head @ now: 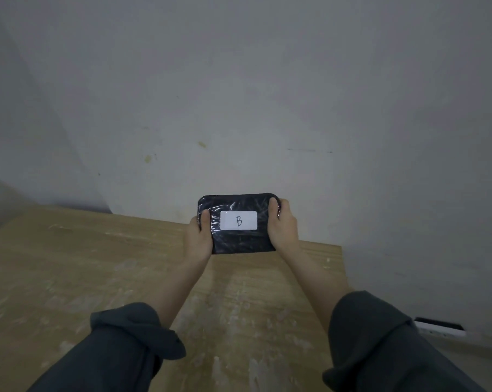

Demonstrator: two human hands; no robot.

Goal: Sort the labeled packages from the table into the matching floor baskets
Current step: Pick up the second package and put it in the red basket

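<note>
A black plastic-wrapped package is held up above the far edge of the wooden table, its face turned toward me. A white label on it reads "B". My left hand grips its left side with the thumb on the front. My right hand grips its right side, fingers wrapped over the top right corner. Both arms are stretched forward in dark rolled-up sleeves. No floor basket is in view.
A plain grey wall rises right behind the table. The table's right edge runs down past my right arm. A white and black object lies low at the right, partly hidden by my sleeve.
</note>
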